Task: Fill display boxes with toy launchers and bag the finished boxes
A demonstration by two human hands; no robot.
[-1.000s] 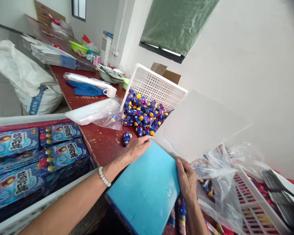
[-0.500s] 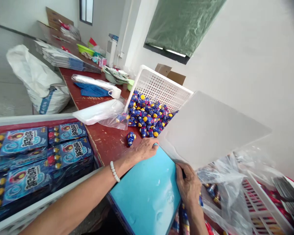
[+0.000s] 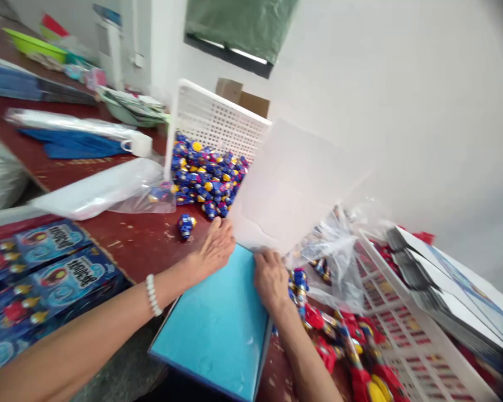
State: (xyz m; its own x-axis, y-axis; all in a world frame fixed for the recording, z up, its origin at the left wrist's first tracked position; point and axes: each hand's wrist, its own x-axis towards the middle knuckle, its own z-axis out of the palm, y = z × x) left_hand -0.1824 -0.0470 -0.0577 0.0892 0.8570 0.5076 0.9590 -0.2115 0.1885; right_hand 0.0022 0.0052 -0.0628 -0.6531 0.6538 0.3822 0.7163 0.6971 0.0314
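Observation:
A blue-topped box (image 3: pixel 213 329) lies at the table's front edge, with a whitish translucent flap or sheet (image 3: pixel 289 184) standing up from its far end. My left hand (image 3: pixel 215 245), with a white bead bracelet at the wrist, is closed at the box's far left corner; what its fingers grip is hidden. My right hand (image 3: pixel 271 279) has its fingers bent over the far right corner, at the sheet's lower edge, and its grip is unclear too. One small blue toy (image 3: pixel 186 225) lies on the table left of my left hand.
Behind stands a white basket (image 3: pixel 222 120) of blue and yellow toys. Packaged boxes (image 3: pixel 69 273) fill a crate at left. At right are red toys (image 3: pixel 327 352), a white basket (image 3: pixel 427 346) and stacked cards (image 3: pixel 465 290). A plastic bag roll (image 3: pixel 100 187) lies left.
The view has swung right, so things appear farther left and more of the right-hand basket shows. Both hands remain at the box's far end; the sheet stands more upright.

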